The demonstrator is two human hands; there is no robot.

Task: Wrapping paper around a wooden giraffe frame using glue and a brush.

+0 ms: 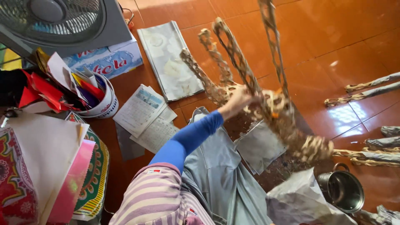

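— Woven, tan-and-brown lattice frame [250,96]: who holds it?
— The left hand [237,100], blue-sleeved, is clamped on it above the red tiled floor [333,37]. The right hand is out of view.
— Nearby?
— A steel pot [343,189], grey paper [258,146], and a bucket of coloured paper [102,100].

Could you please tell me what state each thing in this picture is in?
Left hand: closed on the paper-wrapped frame.
Frame: held up off the floor, blurred.
Right hand: not in view.
Metal pot: upright on the floor, lid off, contents unclear.
Fan: too blurred to tell if running.
Bowl: stuffed with coloured paper scraps.
Booklet: lying open on the floor.
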